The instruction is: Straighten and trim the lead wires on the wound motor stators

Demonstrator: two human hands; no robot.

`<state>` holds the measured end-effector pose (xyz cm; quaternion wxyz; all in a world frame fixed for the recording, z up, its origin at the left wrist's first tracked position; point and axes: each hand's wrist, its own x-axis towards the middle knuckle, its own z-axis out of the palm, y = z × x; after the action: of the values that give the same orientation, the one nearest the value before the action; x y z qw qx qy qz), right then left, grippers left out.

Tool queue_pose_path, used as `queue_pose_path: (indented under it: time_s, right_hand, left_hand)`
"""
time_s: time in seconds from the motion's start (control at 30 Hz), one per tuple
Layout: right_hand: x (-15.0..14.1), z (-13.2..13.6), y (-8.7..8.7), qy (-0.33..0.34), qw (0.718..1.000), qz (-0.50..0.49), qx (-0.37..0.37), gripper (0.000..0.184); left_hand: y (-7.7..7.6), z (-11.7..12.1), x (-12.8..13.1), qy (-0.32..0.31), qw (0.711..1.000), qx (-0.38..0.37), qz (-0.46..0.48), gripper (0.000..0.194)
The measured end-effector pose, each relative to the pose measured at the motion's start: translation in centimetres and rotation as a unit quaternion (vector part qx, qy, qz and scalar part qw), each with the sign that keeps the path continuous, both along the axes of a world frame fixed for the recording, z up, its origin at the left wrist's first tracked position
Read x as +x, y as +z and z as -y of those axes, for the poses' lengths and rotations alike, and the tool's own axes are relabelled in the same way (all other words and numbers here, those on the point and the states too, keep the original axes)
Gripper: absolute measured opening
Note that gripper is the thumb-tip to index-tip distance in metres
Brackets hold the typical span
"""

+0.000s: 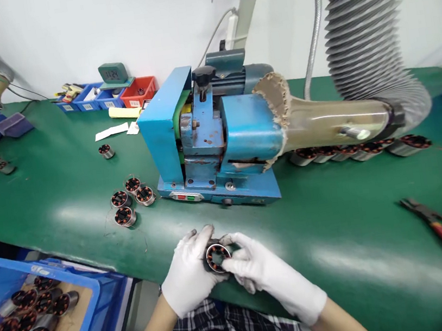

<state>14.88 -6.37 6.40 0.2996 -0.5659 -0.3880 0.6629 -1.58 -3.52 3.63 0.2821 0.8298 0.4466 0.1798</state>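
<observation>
The left hand (190, 273) wraps the coil ring (212, 256) from the left, the right hand (262, 264) grips its near right rim, its open end facing up.

- I see a green bench (64, 190), a blue machine (205, 143) standing on it;
- left of the machine, four clustered wound cores (145, 196), a lone core (106, 152) farther back;
- right of it, a row of cores (367, 151) and red-handled pliers (435, 224);
- past its back left, small bins (139, 96)
</observation>
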Motion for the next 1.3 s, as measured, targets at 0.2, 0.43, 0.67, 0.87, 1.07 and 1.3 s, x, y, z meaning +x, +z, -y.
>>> queue_pose_path:
  time_s: [0.2,0.43,0.67,0.87,1.07,1.3]
  right_hand:
    - [3.2,-0.2,2.6,-0.136,0.976,0.124,0.113,0.036]
    - [0.3,-0.8,1.2,0.091,0.915,0.296,0.258,0.012]
    - [0.5,-2.6,0.9,-0.132,0.983,-0.077,0.103,0.029]
    - [2.3,-0.1,0.1,-0.088,0.982,-0.166,-0.012,0.037]
    - [1.6,0.4,-2.4,-0.036,0.995,0.086,-0.029,0.023]
    - [1.4,1.0,-1.8,0.037,0.967,0.239,0.08,0.014]
  left_hand:
    - [0.0,0.2,0.1,-0.007,1.0,0.011,0.022,0.067]
    - [0.3,-0.3,-0.3,-0.017,0.996,-0.054,0.073,0.074]
    - [1.1,-0.7,-0.4,-0.029,0.992,-0.099,0.075,0.057]
    - [1.3,-0.8,-0.5,-0.035,0.99,-0.109,0.08,0.036]
    - [1.4,-0.7,-0.5,-0.018,0.989,-0.121,0.078,0.035]
    - [1.1,-0.3,-0.4,0.003,0.989,-0.132,0.073,0.038]
